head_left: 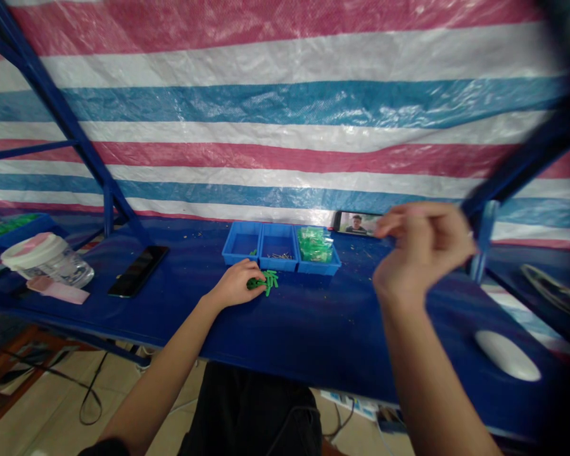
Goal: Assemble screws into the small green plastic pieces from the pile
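My left hand [240, 284] rests on the blue table with its fingers curled around some green plastic wall plugs. More of these wall plugs [270, 278] lie in a small loose pile beside its fingertips. My right hand [420, 250] is raised over the right side, blurred, with its fingers bent together; what they hold, if anything, cannot be made out. Just behind the pile stand three joined blue bins: the left bin [241, 259] has a bit of green in it, the middle bin [278, 263] holds thin metal screws [281, 256], and the right bin holds green-filled plastic bags [315, 244].
A phone [356, 223] showing a person leans at the back, partly behind my right hand. To the left are a dark phone [139, 271] and a clear tub with a white lid [59, 259]. A white mouse-like object [507, 355] lies right. Blue frame posts [71, 126] flank the table.
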A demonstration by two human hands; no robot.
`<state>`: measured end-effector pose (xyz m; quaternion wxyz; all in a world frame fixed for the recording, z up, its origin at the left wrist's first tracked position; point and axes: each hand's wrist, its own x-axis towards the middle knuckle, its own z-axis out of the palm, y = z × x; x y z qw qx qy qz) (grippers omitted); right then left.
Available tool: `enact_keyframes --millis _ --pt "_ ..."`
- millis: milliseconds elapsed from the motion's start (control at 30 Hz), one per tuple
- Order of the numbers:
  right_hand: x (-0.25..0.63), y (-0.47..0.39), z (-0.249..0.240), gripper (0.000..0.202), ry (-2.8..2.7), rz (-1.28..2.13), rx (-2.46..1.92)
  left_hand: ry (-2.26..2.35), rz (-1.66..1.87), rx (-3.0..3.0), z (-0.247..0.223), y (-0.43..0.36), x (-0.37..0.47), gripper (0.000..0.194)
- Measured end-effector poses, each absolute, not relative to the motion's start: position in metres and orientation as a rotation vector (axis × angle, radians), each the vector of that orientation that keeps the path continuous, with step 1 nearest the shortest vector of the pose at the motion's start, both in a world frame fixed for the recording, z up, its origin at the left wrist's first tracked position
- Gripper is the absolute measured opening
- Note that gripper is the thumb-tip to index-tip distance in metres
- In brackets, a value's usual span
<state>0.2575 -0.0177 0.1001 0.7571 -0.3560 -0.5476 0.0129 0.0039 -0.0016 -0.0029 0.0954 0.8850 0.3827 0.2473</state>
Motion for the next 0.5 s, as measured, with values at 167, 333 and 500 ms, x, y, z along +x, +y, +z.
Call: enact_keyframes --millis 167,333,500 --pt "0.243 0.006 0.023 0.023 -1.279 0.093 -1.111 1.129 0.722 2.648 -0.004 -0.001 0.003 0.015" --pt "0.237 0.009 -0.016 0.028 -1.539 0.210 -1.214 1.163 0.722 2.662 -0.003 0.001 0.003 0.015" --pt "0.234 0.009 -0.009 0.031 -1.520 0.252 -1.254 1.204 0.671 2.657 -0.004 0.002 0.003 0.017"
